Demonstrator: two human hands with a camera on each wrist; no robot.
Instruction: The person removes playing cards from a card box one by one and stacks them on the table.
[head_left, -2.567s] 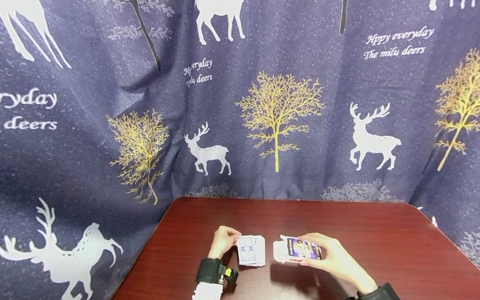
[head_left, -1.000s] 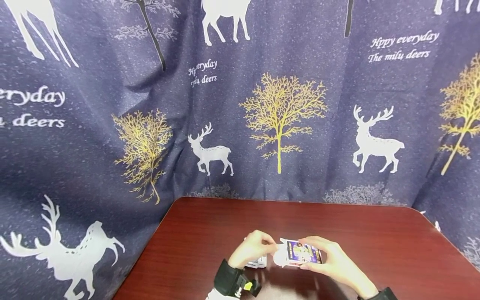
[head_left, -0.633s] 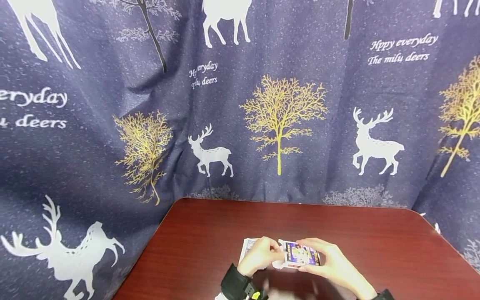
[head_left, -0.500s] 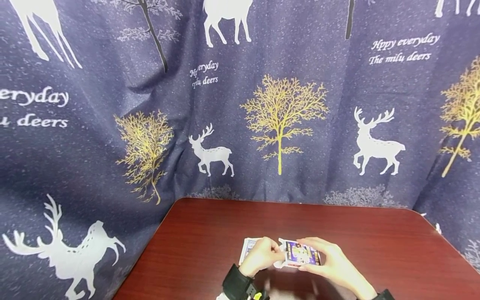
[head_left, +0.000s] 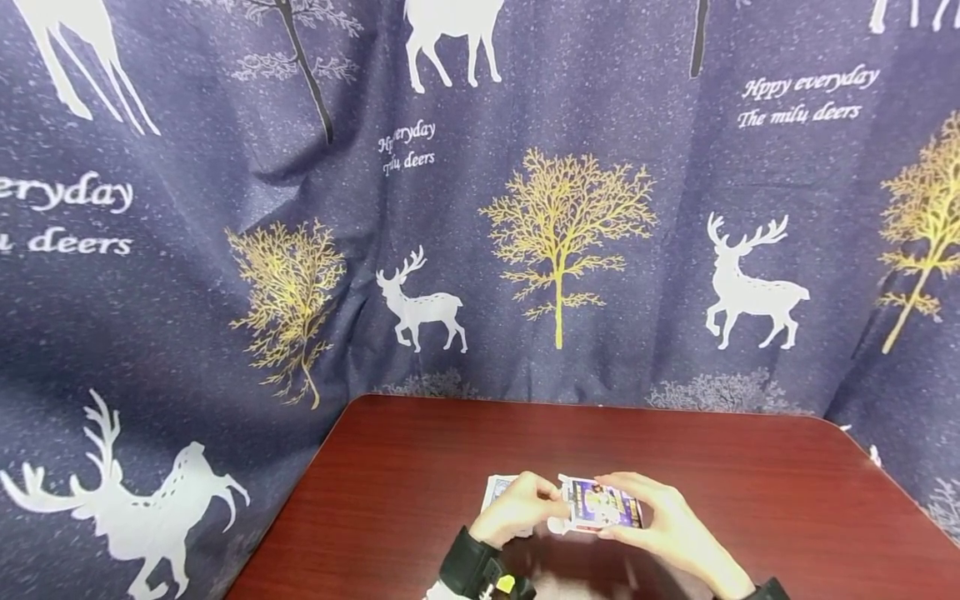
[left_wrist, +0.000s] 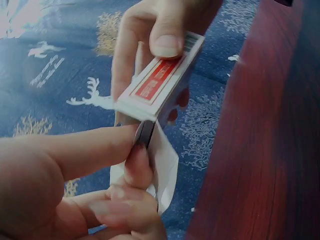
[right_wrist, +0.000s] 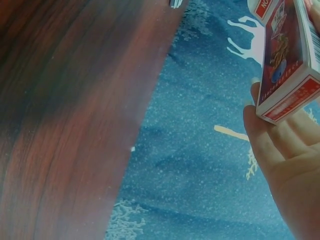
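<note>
My right hand [head_left: 660, 517] grips a purple, white-edged playing-card box [head_left: 606, 505] by its long sides, above the table. The box has a red label on its narrow side [left_wrist: 159, 80], and its white flap [left_wrist: 165, 170] hangs open toward the left hand. My left hand [head_left: 519, 510] is at the open end, its thumb and index finger pinching a thin, dark-edged stack of playing cards [left_wrist: 145, 133] that sticks out of the mouth. Behind the left hand, a pile of playing cards [head_left: 497, 488] with blue-patterned backs lies on the table, mostly hidden.
The reddish-brown wooden table [head_left: 420, 442] has rounded far corners. A dark blue curtain [head_left: 480, 367] with deer and trees hangs right behind it. Black bands with cameras sit on both wrists.
My left hand has moved right, from the card pile to the box's open end, and now pinches the cards there. The right hand keeps its hold on the box, almost still.
</note>
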